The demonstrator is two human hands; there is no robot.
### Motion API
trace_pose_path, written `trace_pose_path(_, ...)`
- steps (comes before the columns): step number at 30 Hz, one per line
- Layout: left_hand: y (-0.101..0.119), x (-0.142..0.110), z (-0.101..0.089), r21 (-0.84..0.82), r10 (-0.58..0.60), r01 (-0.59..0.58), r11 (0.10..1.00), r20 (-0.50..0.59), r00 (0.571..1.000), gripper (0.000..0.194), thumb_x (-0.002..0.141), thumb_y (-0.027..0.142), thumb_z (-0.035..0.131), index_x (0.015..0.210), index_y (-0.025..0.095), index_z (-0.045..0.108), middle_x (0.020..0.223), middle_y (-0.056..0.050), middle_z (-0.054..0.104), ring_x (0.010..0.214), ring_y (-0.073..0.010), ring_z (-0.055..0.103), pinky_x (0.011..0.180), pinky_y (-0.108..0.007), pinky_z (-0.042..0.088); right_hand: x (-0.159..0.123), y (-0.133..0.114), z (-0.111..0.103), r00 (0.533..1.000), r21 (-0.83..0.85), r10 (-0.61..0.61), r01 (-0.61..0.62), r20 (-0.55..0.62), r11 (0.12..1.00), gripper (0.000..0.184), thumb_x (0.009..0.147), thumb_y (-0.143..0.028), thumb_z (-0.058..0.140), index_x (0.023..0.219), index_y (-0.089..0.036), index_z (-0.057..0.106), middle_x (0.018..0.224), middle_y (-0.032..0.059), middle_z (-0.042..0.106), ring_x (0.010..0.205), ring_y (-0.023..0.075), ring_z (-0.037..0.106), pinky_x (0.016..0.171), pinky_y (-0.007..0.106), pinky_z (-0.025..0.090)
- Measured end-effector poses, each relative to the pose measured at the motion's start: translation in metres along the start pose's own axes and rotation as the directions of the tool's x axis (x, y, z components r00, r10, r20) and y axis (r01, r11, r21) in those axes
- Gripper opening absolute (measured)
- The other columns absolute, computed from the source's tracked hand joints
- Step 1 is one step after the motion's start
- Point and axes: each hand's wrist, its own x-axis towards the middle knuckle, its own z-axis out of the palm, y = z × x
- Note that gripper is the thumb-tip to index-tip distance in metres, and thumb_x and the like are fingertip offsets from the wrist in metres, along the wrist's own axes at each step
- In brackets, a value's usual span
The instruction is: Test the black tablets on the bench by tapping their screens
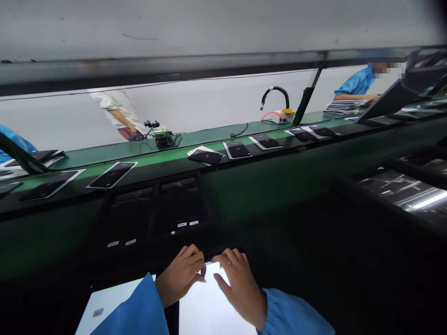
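Head view. Left hand (pixel 181 274): fingers curled in, thumb and fingertips pinched at the near top edge of a white sheet (pixel 206 309); whether it grips the edge cannot be told. Right hand (pixel 237 286): fingers loosely bent and together, palm down, resting on the same sheet, thumb apart. Sheet: lies flat on the dark desk (pixel 314 279), just before the person. Beyond: green belt (pixel 157 160) carrying a row of dark panels (pixel 111 175). Two other people stand behind the belt.
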Motion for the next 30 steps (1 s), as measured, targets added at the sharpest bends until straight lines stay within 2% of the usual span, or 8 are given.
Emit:
trace_pose_path(7, -0.007, -0.005, -0.011, -0.11, -0.001, 0.008, 0.994, 0.062, 0.998, 0.003, 0.089, 0.023, 0.055, 0.089, 0.02, 0.055, 0.094, 0.0, 0.059, 0.094, -0.0176, 0.045, 0.082, -0.031, 0.036, 0.0, -0.006, 0.005, 1.0, 0.0, 0.0, 0.0, -0.023, 1.0, 0.027, 0.086, -0.009, 0.057, 0.106, -0.028, 0.055, 0.103, 0.0003, 0.054, 0.098, 0.0224, 0.047, 0.086, 0.041, 0.037)
trace_pose_path(10, -0.008, -0.007, -0.017, -0.145, 0.011, 0.002, 0.989, 0.087, 0.996, 0.011, 0.088, 0.024, 0.057, 0.099, 0.022, 0.057, 0.101, 0.0, 0.059, 0.098, -0.0176, 0.045, 0.086, -0.031, 0.036, 0.0, -0.007, 0.006, 0.999, -0.009, -0.001, 0.001, -0.033, 1.0, 0.026, 0.086, -0.01, 0.056, 0.105, -0.028, 0.055, 0.103, 0.0002, 0.054, 0.097, 0.0223, 0.048, 0.085, 0.041, 0.038)
trace_pose_path(13, -0.008, -0.005, -0.016, -0.147, -0.004, 0.015, 0.989, 0.079, 0.997, 0.007, 0.085, 0.017, 0.061, 0.09, 0.022, 0.062, 0.096, 0.0, 0.059, 0.096, -0.0181, 0.046, 0.082, -0.032, 0.034, 0.0, -0.007, 0.005, 0.999, -0.026, -0.004, 0.003, -0.042, 1.0, 0.026, 0.086, -0.01, 0.057, 0.105, -0.028, 0.055, 0.102, -0.0001, 0.055, 0.097, 0.0222, 0.048, 0.085, 0.041, 0.039)
trace_pose_path(18, -0.004, 0.006, -0.005, -0.211, 0.012, -0.016, 0.977, -0.017, 1.0, 0.005, 0.083, 0.024, 0.066, 0.08, 0.021, 0.064, 0.091, -0.001, 0.06, 0.092, -0.019, 0.048, 0.078, -0.034, 0.034, -0.001, 0.004, 0.007, 0.998, -0.068, -0.056, 0.054, -0.033, 0.996, 0.026, 0.088, -0.008, 0.053, 0.106, -0.026, 0.055, 0.102, 0.0023, 0.055, 0.096, 0.024, 0.05, 0.083, 0.042, 0.04)
trace_pose_path(22, -0.008, -0.007, -0.021, -0.335, -0.009, -0.067, 0.94, -0.222, 0.975, 0.041, 0.088, 0.054, 0.047, 0.075, 0.019, 0.063, 0.08, -0.003, 0.06, 0.084, -0.0169, 0.054, 0.077, -0.031, 0.044, 0.001, 0.026, 0.013, 0.986, -0.092, -0.164, 0.162, -0.007, 0.982, 0.024, 0.091, -0.015, 0.048, 0.112, -0.026, 0.054, 0.103, 0.0042, 0.057, 0.095, 0.0252, 0.053, 0.079, 0.042, 0.043)
trace_pose_path(25, -0.015, -0.054, -0.052, -0.345, -0.183, 0.015, 0.939, -0.46, 0.869, 0.045, 0.088, 0.059, 0.043, 0.074, 0.019, 0.06, 0.079, -0.003, 0.057, 0.079, -0.0158, 0.055, 0.074, -0.029, 0.047, 0.003, 0.042, 0.018, 0.961, -0.175, -0.271, 0.257, -0.061, 0.951, 0.023, 0.092, -0.021, 0.049, 0.114, -0.028, 0.053, 0.102, 0.0022, 0.059, 0.091, 0.0231, 0.057, 0.074, 0.038, 0.045)
trace_pose_path(28, -0.019, -0.126, -0.073, -0.314, -0.394, 0.244, 0.918, -0.635, 0.664, 0.024, 0.09, 0.042, 0.052, 0.078, 0.022, 0.058, 0.084, -0.002, 0.055, 0.085, -0.0156, 0.055, 0.078, -0.028, 0.046, 0.004, 0.049, 0.021, 0.92, -0.277, -0.369, 0.323, -0.134, 0.905, 0.023, 0.091, -0.025, 0.049, 0.114, -0.029, 0.053, 0.1, 0.0008, 0.061, 0.089, 0.0209, 0.059, 0.071, 0.034, 0.047)
trace_pose_path(30, -0.023, -0.171, -0.068, -0.326, -0.52, 0.42, 0.847, -0.671, 0.529, 0.012, 0.089, 0.036, 0.057, 0.095, 0.025, 0.058, 0.09, -0.001, 0.059, 0.086, -0.0159, 0.058, 0.077, -0.028, 0.047, 0.004, 0.05, 0.022, 0.9, -0.323, -0.405, 0.339, -0.164, 0.883, 0.023, 0.091, -0.027, 0.049, 0.113, -0.029, 0.053, 0.098, 0.0007, 0.062, 0.088, 0.0202, 0.06, 0.07, 0.032, 0.047)
